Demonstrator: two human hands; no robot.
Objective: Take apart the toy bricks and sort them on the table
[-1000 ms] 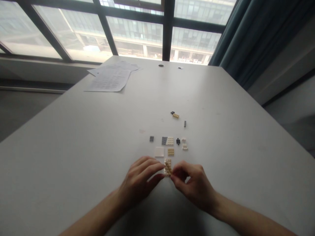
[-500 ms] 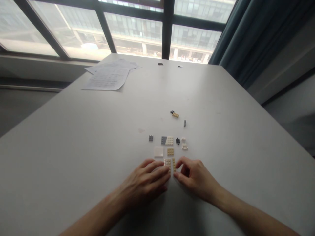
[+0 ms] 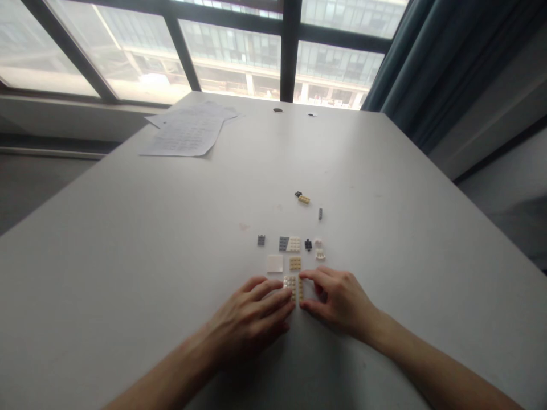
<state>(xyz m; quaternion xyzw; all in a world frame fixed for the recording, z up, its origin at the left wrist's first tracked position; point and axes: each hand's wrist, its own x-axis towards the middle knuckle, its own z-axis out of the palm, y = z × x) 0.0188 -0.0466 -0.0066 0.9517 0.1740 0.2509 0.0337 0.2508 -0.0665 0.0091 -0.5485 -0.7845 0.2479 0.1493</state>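
Daylight is pouring through a wide window (image 3: 233, 62) with a dark frame (image 3: 288, 62), and a pale building (image 3: 342, 68) is standing outside. The white tabletop (image 3: 171, 205) is reaching toward the panes, its far part catching a soft sheen. A blue-grey curtain (image 3: 397, 68) is hanging at the right; grey floor (image 3: 38, 182) is showing beyond the left edge.

The left hand (image 3: 255, 314) and right hand (image 3: 342, 297) were bare, with slender fingers (image 3: 276, 300); each narrowed at the wrist (image 3: 379, 327). The left forearm (image 3: 171, 364) and right forearm (image 3: 427, 359) — also bare over their visible length — were smooth in outline and broadened above the wrist.
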